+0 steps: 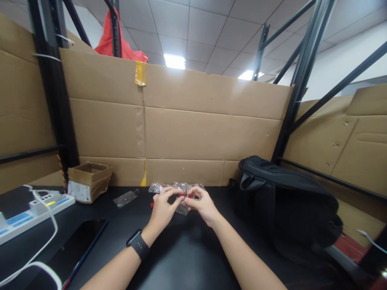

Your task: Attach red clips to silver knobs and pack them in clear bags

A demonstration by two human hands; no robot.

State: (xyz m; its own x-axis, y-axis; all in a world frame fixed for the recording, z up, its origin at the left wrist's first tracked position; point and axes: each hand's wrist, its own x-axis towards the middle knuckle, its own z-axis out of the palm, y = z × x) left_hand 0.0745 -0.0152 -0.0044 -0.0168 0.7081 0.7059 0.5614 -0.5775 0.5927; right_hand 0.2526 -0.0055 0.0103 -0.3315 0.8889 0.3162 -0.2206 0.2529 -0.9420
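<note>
One small item (187,194), too tiny to name, is over the black surface (181,257), where the grip of the left hand (163,206) and of the right hand (203,202) both pinch it with fingertips. Behind are several clear packets (156,187), not countable; leftward lie one clear sleeve (124,199), one cardboard box (96,192) and one power strip (21,220), and rightward one black bag (290,209).
</note>
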